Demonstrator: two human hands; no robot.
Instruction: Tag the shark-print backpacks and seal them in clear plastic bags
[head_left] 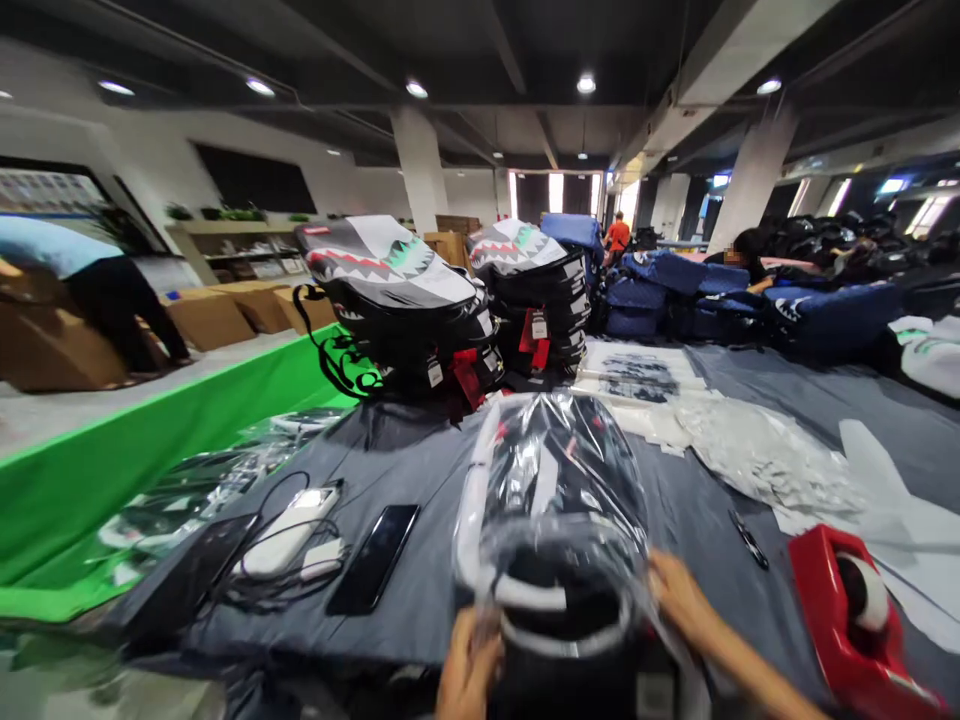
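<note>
In the head view, a black and white backpack (551, 480) lies on the table inside a clear plastic bag (615, 440). The bag's mouth faces me, gathered in a rounded opening. My left hand (469, 665) is closed on the near left edge of the plastic. On the other side, my right hand (675, 595) pinches the bag's right edge. A dark part of the backpack shows below the opening, between my hands, with a pale label at its lower right.
A red tape dispenser (847, 620) and small snips (748, 540) lie to the right. Left are a phone (375, 560) and a white power bank (292, 530) with cables. Stacked backpacks (405, 290) stand behind, plastic bags (765, 450) at right. Other people are farther off.
</note>
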